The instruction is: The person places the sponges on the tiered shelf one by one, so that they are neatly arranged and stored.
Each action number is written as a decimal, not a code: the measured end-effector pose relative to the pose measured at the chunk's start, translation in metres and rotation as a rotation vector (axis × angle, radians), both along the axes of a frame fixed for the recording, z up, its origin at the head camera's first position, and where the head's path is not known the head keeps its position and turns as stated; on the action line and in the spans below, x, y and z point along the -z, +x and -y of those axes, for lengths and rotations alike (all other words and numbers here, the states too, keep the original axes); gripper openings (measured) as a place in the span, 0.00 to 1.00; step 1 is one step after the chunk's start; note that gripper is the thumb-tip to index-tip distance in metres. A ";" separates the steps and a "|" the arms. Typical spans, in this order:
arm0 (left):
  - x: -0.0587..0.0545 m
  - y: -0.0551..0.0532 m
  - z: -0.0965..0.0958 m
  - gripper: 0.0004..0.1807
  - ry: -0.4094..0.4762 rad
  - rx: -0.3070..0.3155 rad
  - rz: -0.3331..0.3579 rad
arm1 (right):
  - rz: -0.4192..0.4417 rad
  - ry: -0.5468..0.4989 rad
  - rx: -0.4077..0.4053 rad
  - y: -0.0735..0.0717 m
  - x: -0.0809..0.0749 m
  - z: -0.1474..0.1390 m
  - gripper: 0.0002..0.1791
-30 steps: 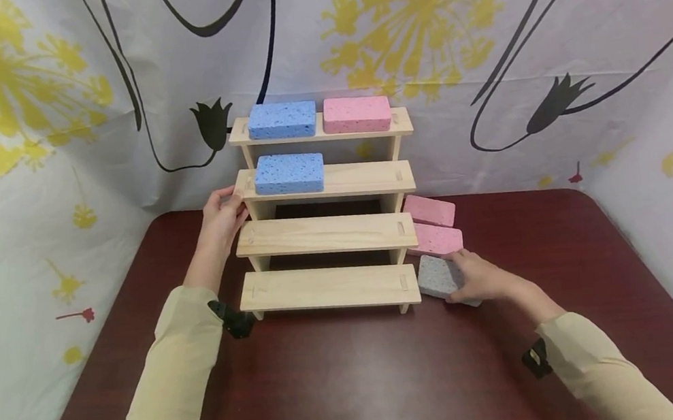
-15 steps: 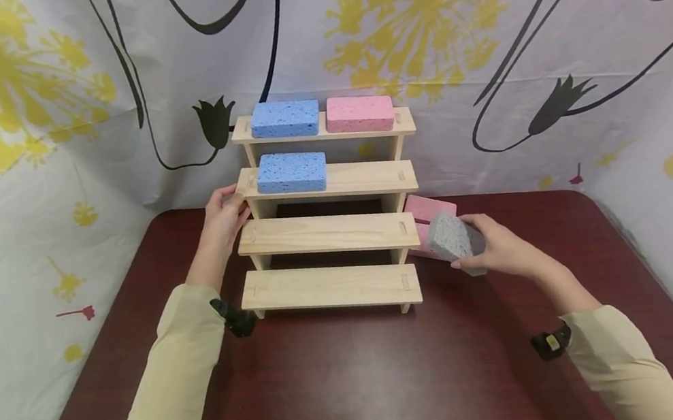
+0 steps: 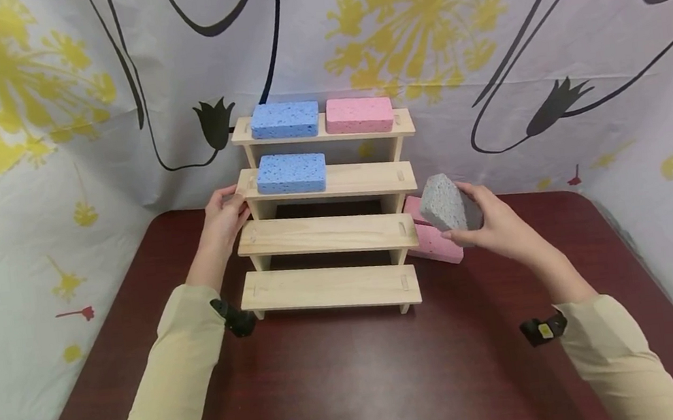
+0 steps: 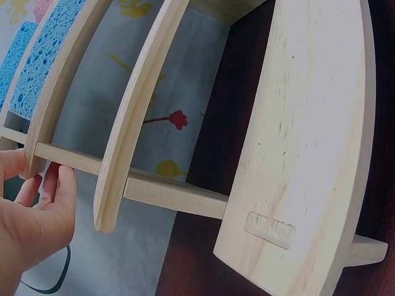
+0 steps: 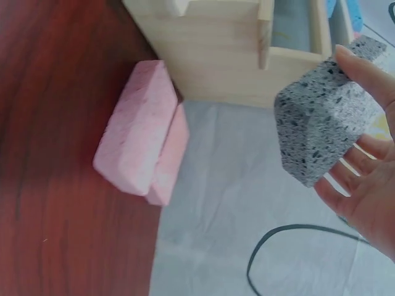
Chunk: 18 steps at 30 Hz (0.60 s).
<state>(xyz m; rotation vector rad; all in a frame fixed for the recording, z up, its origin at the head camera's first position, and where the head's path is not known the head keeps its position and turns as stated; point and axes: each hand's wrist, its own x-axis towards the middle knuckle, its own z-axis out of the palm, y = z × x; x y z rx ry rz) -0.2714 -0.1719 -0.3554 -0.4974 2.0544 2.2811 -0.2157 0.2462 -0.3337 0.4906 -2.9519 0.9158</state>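
A four-step wooden display rack [image 3: 327, 233] stands on the dark red table. My left hand [image 3: 222, 222] grips the left end of its second board from the top, thumb above and fingers beneath in the left wrist view. Held up beside the rack's right side is a grey sponge [image 3: 443, 204], tilted, between the thumb and fingers of my right hand [image 3: 502, 232]. Blue sponge [image 3: 285, 119] and pink sponge [image 3: 359, 114] lie side by side on the top step. Another blue sponge [image 3: 291, 173] rests at the left of the second step.
Two pink sponges lie by the rack's right side, the nearer pink sponge [image 5: 137, 129] beside the farther pink sponge [image 5: 171, 157]. A patterned cloth [image 3: 591, 53] hangs behind and around the table [image 3: 354, 379]. The lower two steps are bare wood.
My right hand has lifted the grey sponge off the table, tilting it and raising it past the pink sponges. The left hand stays on the rack.
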 end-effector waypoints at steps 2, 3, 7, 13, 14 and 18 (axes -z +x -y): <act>-0.001 0.001 0.000 0.24 0.002 0.001 -0.002 | -0.016 -0.026 0.006 -0.003 -0.005 0.004 0.50; -0.001 0.001 0.000 0.24 0.002 0.002 -0.003 | -0.022 -0.040 0.010 -0.004 -0.008 0.006 0.50; -0.001 0.003 -0.001 0.24 0.003 0.009 0.000 | -0.035 -0.088 -0.001 -0.011 -0.021 0.019 0.52; -0.002 0.003 0.000 0.24 0.004 0.009 0.000 | -0.138 -0.015 -0.104 -0.034 -0.041 0.044 0.46; -0.002 0.003 0.000 0.24 0.004 0.010 -0.001 | -0.164 0.013 -0.131 -0.039 -0.043 0.049 0.46; -0.002 0.003 0.000 0.24 0.008 0.010 -0.002 | -0.193 0.126 -0.211 -0.054 -0.052 0.067 0.44</act>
